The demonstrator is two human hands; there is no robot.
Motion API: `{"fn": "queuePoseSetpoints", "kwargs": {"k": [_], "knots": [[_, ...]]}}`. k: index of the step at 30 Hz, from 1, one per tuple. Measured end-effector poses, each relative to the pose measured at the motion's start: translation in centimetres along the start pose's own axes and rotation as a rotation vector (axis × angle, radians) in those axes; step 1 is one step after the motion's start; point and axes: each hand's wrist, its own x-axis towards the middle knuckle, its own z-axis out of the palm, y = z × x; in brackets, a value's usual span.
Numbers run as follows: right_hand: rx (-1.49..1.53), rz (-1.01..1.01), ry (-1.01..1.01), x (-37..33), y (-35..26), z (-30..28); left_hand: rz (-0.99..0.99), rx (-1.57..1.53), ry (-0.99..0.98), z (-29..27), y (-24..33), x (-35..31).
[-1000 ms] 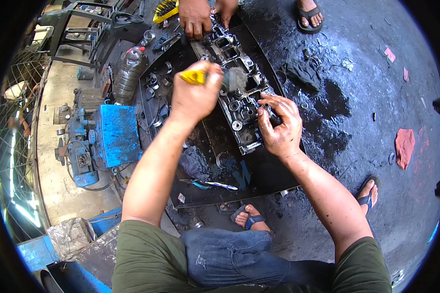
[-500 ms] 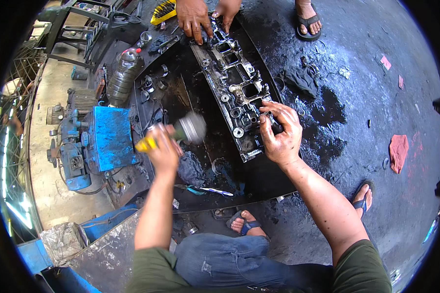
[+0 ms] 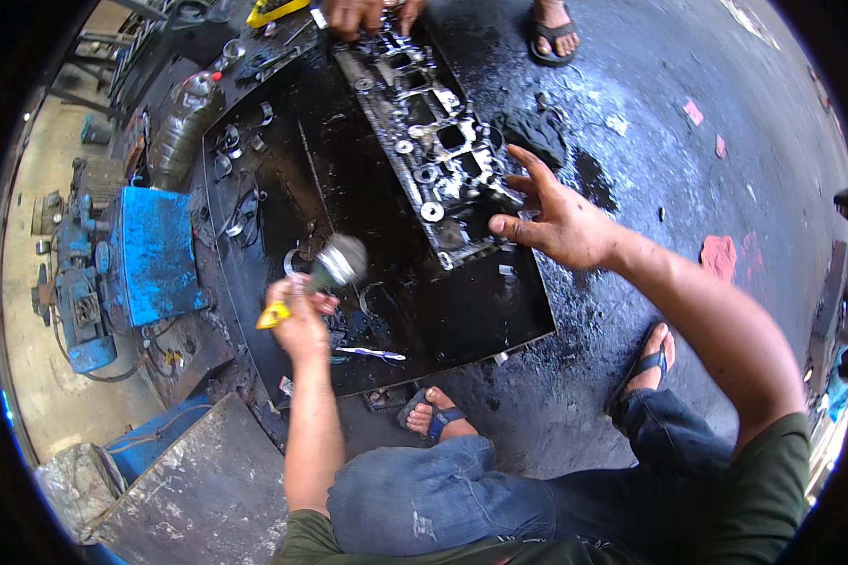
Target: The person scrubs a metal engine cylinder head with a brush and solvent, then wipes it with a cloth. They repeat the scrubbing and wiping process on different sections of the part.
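My left hand point(image 3: 299, 325) is closed around a paintbrush point(image 3: 334, 262) with a yellow-ended handle and a silver band; its head is blurred by motion. It is above the left part of a black metal tray point(image 3: 471, 325). A greasy engine cylinder head point(image 3: 420, 151) with square ports stands in the tray, tilted toward the far side. My right hand point(image 3: 561, 218) is open, fingers spread, just beside the near end of the cylinder head. At the far end, another person's hands point(image 3: 358, 17) rest on it.
A toothbrush point(image 3: 370, 354) and several curved metal shells lie in the tray. To the left are a blue-boxed motor unit point(image 3: 160, 254) and a plastic bottle point(image 3: 181, 132). A dark rag point(image 3: 535, 134) and a red cloth point(image 3: 719, 257) lie on the oily floor. Another person's sandalled foot point(image 3: 556, 38) is beyond.
My right hand has let go of the cylinder head's near end and opened. The brush has shifted slightly relative to the tray, toward its near left. The whole view has swung to the right.
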Motion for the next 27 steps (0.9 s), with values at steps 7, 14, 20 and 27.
{"fn": "queuePoseSetpoints", "kwargs": {"k": [7, 14, 20, 27], "knots": [[0.056, -0.052, -0.231, -0.3, 1.9, -3.0, 0.410, 0.033, -0.621, 12.6, 17.4, 2.4], [0.298, -0.178, -0.264, 1.7, 8.1, -0.9, 0.504, 1.126, -1.074, 26.5, 24.5, -0.4], [0.281, -0.279, -0.150, 4.1, 10.9, 1.8, 0.420, 1.089, -0.988, 28.3, 25.1, -2.4], [0.290, -0.265, -0.091, 4.8, 12.5, 3.5, 0.563, 1.066, -1.038, 27.8, 22.7, -3.3]]}}
